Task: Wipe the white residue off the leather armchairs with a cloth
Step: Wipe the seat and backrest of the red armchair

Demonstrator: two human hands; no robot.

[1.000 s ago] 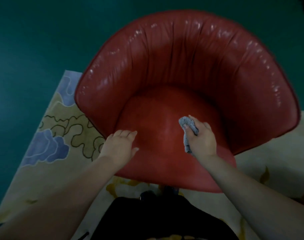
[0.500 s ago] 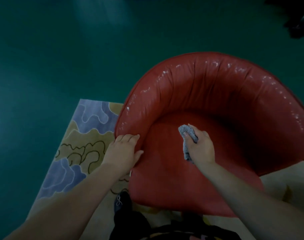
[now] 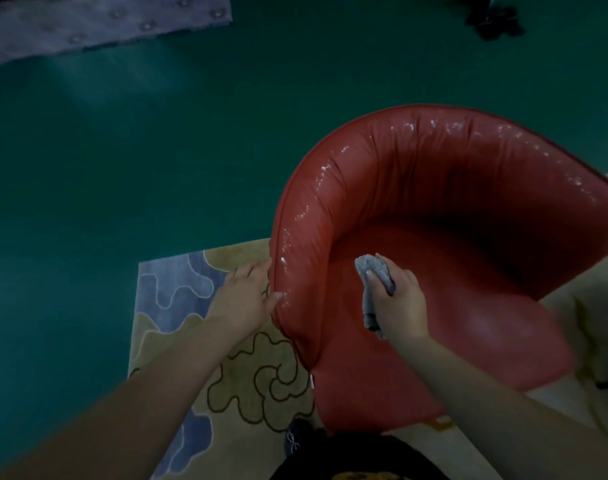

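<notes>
Cloth (image 3: 373, 271) — bunched in right-hand grip (image 3: 398, 303)

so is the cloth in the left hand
No, the right hand grips the grey cloth over the seat, while the left hand rests on the armchair side.

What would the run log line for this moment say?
left hand: touches armchair side | right hand: grips cloth over seat | white residue: on rim
</notes>
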